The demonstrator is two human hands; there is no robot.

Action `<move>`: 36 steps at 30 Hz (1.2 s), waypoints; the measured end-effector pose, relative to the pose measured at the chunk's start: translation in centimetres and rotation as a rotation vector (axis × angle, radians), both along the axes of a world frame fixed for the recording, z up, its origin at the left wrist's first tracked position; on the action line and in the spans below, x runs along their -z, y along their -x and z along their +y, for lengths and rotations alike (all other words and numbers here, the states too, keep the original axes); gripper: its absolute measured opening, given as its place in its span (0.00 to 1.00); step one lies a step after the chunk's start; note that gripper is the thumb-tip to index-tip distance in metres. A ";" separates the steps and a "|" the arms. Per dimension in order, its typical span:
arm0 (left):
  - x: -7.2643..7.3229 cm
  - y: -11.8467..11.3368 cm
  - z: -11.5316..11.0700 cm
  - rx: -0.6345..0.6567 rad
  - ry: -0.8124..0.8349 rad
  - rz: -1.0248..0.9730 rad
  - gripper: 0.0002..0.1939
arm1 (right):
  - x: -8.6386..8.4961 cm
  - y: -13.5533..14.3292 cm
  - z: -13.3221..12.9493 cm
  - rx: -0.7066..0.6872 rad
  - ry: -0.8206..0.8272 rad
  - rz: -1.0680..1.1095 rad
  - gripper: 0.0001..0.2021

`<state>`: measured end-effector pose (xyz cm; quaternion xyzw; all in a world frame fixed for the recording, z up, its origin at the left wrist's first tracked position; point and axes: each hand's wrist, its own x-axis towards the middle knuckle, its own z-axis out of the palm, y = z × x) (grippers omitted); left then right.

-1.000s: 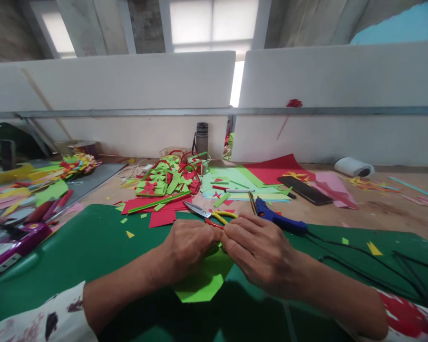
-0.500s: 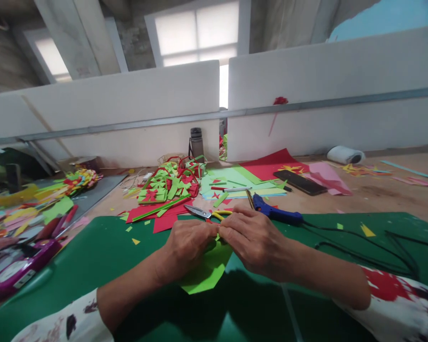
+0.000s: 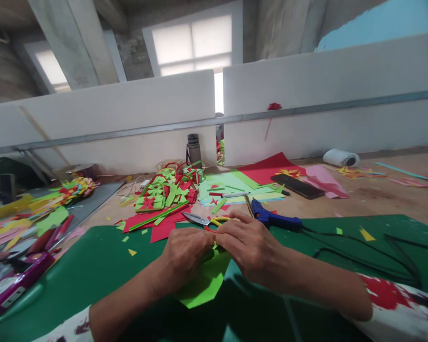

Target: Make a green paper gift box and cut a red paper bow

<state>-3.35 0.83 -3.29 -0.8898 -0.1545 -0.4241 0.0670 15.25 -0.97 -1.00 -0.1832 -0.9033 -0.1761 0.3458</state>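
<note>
A bright green sheet of paper (image 3: 204,281) hangs below my two hands, its upper edge pinched between them. My left hand (image 3: 187,251) is closed on the paper's left side, fingertips near those of the other hand. My right hand (image 3: 251,244) grips the top right part, thumb and fingers pressed together. What exactly the fingertips do is hidden by the knuckles. Just beyond them lie scissors (image 3: 198,219) with yellow and red handles, partly covered by my right hand. A blue glue gun (image 3: 276,216) rests to the right, its cord trailing over the green mat (image 3: 103,270).
Behind the scissors are red paper pieces (image 3: 163,232) and a heap of green and red paper shapes (image 3: 171,187). A dark bottle (image 3: 193,149) stands by the white partition (image 3: 128,107). A phone (image 3: 299,186) lies right; a purple device (image 3: 19,285) and colourful scraps lie left.
The camera view has shifted slightly, so the table things sit a little lower and to the left. Both hands keep their pinch on the green paper.
</note>
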 end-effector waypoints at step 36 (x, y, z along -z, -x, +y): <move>1.3 0.4 0.5 0.030 0.020 -0.017 0.07 | 0.1 -0.1 -0.2 0.070 0.044 -0.032 0.12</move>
